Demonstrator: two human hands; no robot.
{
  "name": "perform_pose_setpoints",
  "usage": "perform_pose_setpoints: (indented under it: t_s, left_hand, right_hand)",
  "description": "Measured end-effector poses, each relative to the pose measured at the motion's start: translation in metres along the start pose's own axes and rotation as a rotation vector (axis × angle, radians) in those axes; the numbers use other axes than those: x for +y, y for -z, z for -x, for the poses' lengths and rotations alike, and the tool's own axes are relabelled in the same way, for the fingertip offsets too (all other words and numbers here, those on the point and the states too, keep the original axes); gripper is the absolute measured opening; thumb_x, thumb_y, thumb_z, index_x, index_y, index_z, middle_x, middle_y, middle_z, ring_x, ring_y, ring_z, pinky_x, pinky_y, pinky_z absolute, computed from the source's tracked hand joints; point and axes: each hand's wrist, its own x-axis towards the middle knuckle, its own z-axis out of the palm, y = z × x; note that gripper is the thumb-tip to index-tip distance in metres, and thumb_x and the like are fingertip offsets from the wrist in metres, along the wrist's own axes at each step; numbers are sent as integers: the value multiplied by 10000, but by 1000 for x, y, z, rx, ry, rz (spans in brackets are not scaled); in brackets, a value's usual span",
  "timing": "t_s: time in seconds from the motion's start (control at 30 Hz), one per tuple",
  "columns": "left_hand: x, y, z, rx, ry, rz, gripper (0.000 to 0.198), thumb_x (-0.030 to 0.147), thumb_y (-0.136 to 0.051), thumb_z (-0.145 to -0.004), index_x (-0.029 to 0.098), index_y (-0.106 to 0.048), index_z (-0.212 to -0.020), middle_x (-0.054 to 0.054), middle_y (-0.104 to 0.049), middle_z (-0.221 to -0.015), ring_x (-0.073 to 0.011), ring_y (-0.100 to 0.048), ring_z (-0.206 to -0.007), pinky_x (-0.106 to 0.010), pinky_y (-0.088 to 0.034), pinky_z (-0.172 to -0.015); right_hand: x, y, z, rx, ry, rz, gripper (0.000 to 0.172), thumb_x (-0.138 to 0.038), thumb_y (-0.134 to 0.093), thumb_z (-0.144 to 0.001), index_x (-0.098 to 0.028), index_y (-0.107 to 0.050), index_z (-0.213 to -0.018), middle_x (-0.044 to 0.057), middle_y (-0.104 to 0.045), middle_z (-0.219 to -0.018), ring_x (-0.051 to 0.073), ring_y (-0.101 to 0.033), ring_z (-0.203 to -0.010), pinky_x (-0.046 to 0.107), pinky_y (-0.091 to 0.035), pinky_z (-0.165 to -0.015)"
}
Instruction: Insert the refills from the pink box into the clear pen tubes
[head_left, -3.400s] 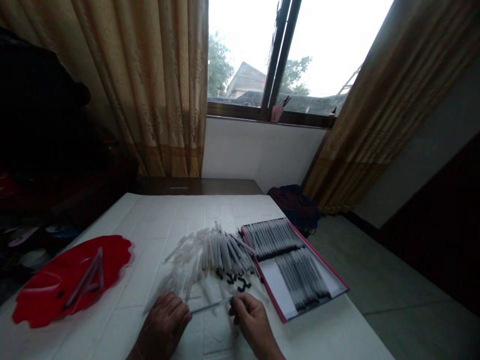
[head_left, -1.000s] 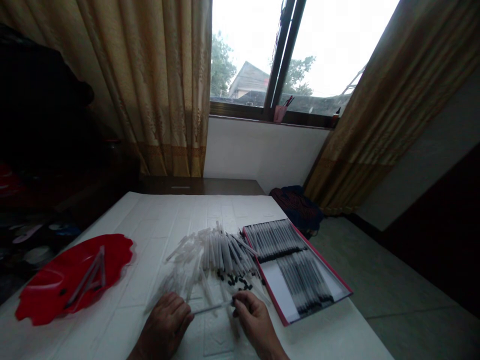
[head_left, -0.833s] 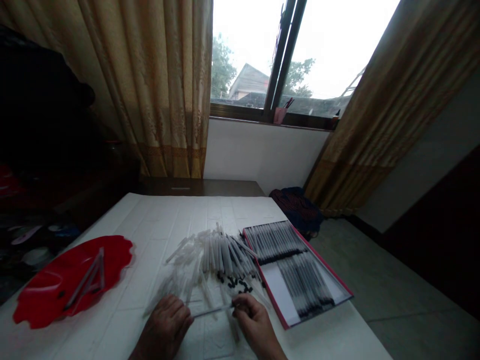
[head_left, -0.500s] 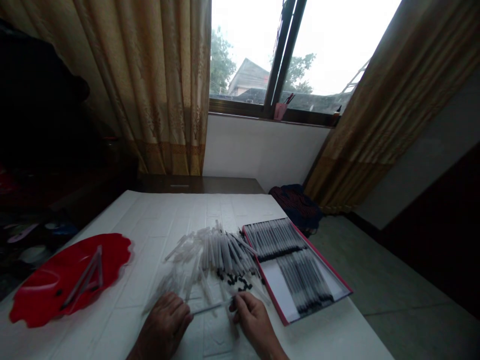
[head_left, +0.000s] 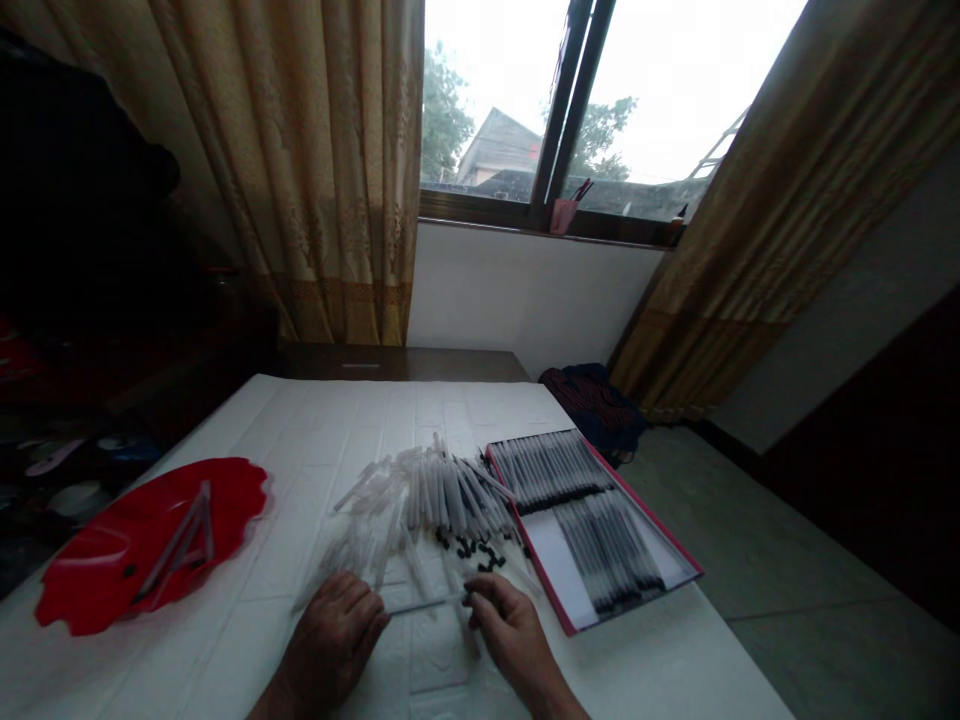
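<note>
A thin grey pen (head_left: 425, 606) spans the gap between my two hands, low over the table. My left hand (head_left: 334, 635) is closed around its left end. My right hand (head_left: 511, 632) pinches the other end, where a small dark part shows at the fingertips; whether that is a cap cannot be made out. Just beyond my hands lies a heap of clear pen barrels and grey pens (head_left: 450, 490), with small black caps (head_left: 480, 553) scattered in front of it. Right of the heap, a red-edged box (head_left: 574, 592) holds two rows of pens with dark ends.
The white table (head_left: 300, 425) has a scalloped red plate (head_left: 82, 590) on its left, with a few pen pieces in it. Behind stand a low brown cabinet (head_left: 457, 366) and curtains (head_left: 352, 180) beside a window. A dark cloth bundle (head_left: 596, 405) lies past the far right corner.
My hands keep the pen between them, and it lies slightly more level. The whole view has shifted a little; plate, heap and box look the same.
</note>
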Motion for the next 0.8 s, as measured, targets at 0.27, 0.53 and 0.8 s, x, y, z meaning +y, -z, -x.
perform_pose_setpoints:
  t_s: [0.27, 0.53, 0.8]
  left_hand:
    - [-1, 2, -2, 10, 17, 6, 264, 213, -402, -950, 228, -497, -704, 23, -538, -625, -157, -521, -613, -304, -423, -694]
    - [-2, 2, -1, 26, 28, 5, 254, 238, -399, -957, 229, -520, -734, 20, -551, -645, -161, -527, -634, -303, -425, -681]
    - [0, 4, -3, 27, 26, -13, 270, 222, -382, -958, 229, -510, -720, 18, -554, -644, -155, -529, -618, -300, -436, -665]
  right_hand:
    - [9, -1, 3, 184, 42, -43, 189, -359, -690, -718, -194, -692, -812, 24, -695, -717, 170, -630, -583, 264, -505, -565]
    - [-20, 11, -4, 175, 208, 490, 210, -352, -539, -837, -202, -673, -777, 58, -713, -736, 223, -669, -706, 294, -493, -642]
    - [-21, 20, -15, 193, 170, 598, 276, -273, -548, -803, -216, -716, -1014, 108, -763, -1000, 291, -696, -931, 369, -508, -821]
